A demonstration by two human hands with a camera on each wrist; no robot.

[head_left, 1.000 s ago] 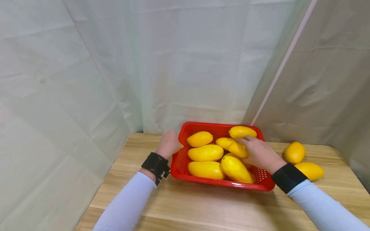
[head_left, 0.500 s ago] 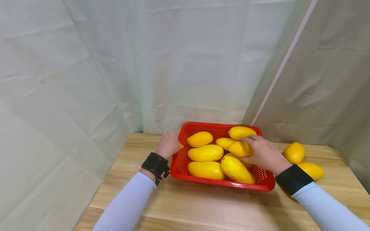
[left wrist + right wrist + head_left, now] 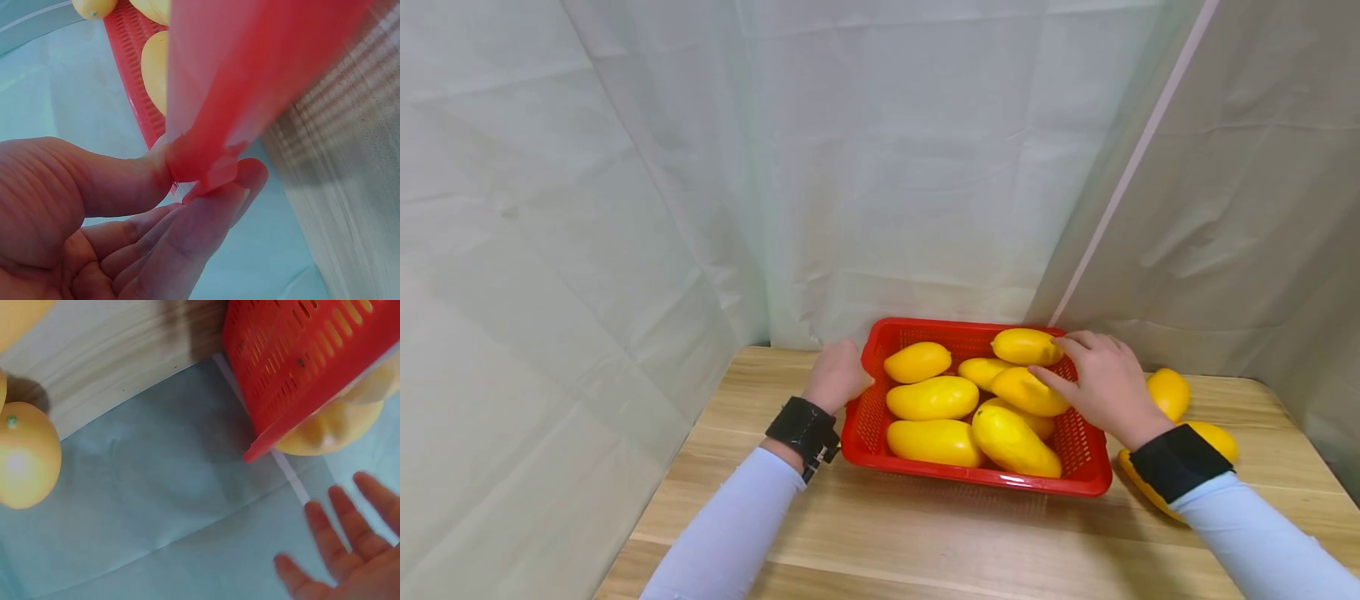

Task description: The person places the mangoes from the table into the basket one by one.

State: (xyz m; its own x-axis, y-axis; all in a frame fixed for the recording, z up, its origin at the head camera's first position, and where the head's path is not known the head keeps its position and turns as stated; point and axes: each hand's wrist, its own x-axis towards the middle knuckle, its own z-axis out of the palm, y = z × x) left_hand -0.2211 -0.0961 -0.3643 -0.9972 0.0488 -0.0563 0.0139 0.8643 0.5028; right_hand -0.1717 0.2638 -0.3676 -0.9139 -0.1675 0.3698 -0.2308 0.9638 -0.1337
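A red plastic basket with slotted walls holds several yellow mangoes, among them a mango near its right side. My left hand grips the basket's left rim; in the left wrist view, thumb and fingers pinch the red rim. Over the right side of the basket is my right hand, fingers spread and holding nothing. Its thumb is close to that mango, and whether it touches cannot be told. In the right wrist view the fingers are extended below the basket wall.
On the wooden table, right of the basket, lie a mango at the back and other mangoes partly hidden by my right wrist. A pale sheet hangs behind the table, and another sheet hangs at the left.
My right hand has let go of a mango, which now lies among the others in the basket, and has moved right with its fingers opening. My left hand stays on the rim.
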